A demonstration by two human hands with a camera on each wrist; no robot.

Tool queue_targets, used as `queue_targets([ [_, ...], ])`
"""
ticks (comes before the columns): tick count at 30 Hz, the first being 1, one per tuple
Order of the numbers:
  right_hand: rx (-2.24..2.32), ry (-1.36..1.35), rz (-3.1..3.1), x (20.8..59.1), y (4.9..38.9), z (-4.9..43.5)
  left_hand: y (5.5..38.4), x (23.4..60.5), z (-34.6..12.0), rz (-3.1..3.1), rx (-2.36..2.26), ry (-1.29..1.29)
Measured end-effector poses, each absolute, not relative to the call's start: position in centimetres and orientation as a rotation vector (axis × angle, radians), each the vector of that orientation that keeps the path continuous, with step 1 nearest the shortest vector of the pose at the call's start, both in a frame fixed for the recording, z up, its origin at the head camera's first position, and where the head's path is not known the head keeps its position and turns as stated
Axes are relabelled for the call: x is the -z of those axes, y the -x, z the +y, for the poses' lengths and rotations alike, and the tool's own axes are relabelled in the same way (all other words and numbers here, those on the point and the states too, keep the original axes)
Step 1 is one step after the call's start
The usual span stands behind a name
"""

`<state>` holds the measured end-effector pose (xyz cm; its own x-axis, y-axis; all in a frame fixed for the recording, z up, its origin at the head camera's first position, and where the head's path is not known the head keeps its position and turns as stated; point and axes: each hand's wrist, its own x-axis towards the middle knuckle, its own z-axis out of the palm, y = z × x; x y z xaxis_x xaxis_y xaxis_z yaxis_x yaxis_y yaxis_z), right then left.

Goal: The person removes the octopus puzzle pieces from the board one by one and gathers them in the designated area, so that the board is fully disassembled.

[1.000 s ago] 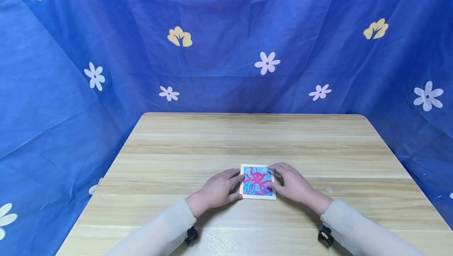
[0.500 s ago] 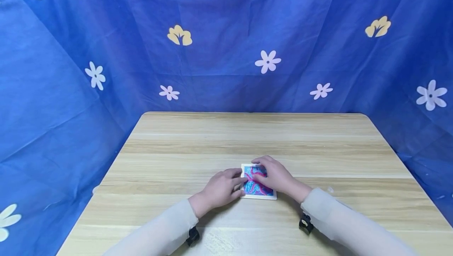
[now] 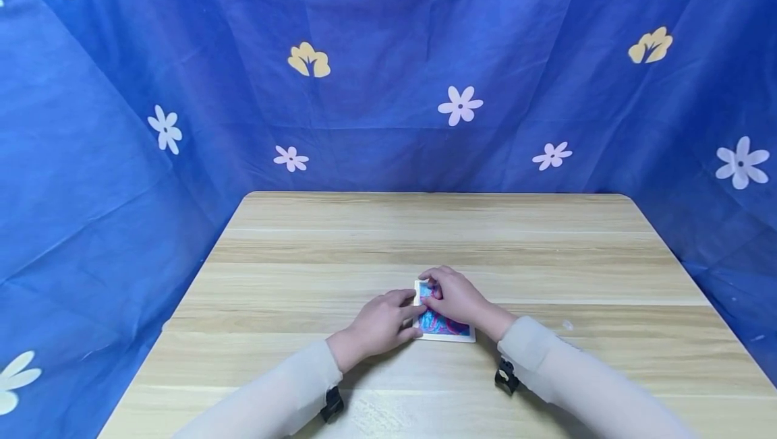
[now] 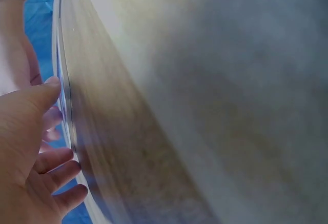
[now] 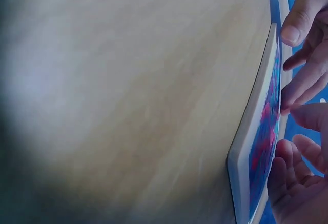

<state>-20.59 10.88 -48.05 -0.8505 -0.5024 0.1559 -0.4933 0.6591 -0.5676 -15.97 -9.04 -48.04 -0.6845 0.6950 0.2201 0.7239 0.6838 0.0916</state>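
A small square picture board lies flat on the table, with a pink octopus on blue inside a white rim. My left hand rests along its left side, thumb by the near corner and index finger reaching onto the picture. From the right, my right hand covers the upper and middle part, its thumb and bent fingers on the picture. In the right wrist view, the right hand's fingers lie close to the printed face with nothing visible between them. The left thumb sits at the rim there.
The wood-grain table extends around the board. A blue curtain with flowers hangs behind and at both sides. A small pale speck lies right of the board. Black wrist devices sit under the sleeves.
My right hand has moved left from the board's right edge across the picture, hiding most of the octopus. My left hand and the board have barely shifted.
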Motion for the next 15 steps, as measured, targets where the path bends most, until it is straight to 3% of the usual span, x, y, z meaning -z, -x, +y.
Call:
queue_targets([
  [15, 0.91, 0.738, 2.848, 47.95, 20.57, 10.17, 16.25, 48.13, -9.3, -2.688, 0.24, 1.21],
])
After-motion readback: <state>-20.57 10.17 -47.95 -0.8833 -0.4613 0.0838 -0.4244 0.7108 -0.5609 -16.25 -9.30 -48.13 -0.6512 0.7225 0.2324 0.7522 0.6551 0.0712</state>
